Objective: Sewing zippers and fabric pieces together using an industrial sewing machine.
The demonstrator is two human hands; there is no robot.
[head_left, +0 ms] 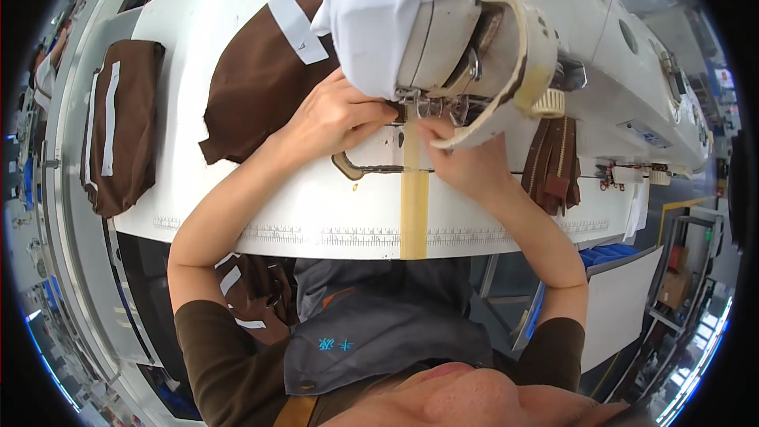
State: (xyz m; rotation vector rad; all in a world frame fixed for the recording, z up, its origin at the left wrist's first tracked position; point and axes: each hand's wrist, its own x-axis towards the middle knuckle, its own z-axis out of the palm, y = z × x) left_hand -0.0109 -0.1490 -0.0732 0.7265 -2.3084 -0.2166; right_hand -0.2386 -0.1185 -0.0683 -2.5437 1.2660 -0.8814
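Note:
Both my hands are at the needle area of a white sewing machine (506,55). My left hand (336,115) is closed, thumb and fingertips pinching the edge of a brown fabric piece (253,91) just left of the presser foot (431,104). That piece spreads to the far left and has a white label strip (298,24) on it. To the right of the foot is my right hand (472,164), its fingers curled in close under the machine head. A curved cream guard partly covers those fingers, so what they hold is hidden.
Folded brown fabric (126,126) lies at the table's left. Brown zippers (552,166) lie right of my right hand. Yellow tape (414,213) crosses the printed ruler at the front edge. White cloth (371,24) wraps the machine head. More brown pieces (257,292) hang below the table.

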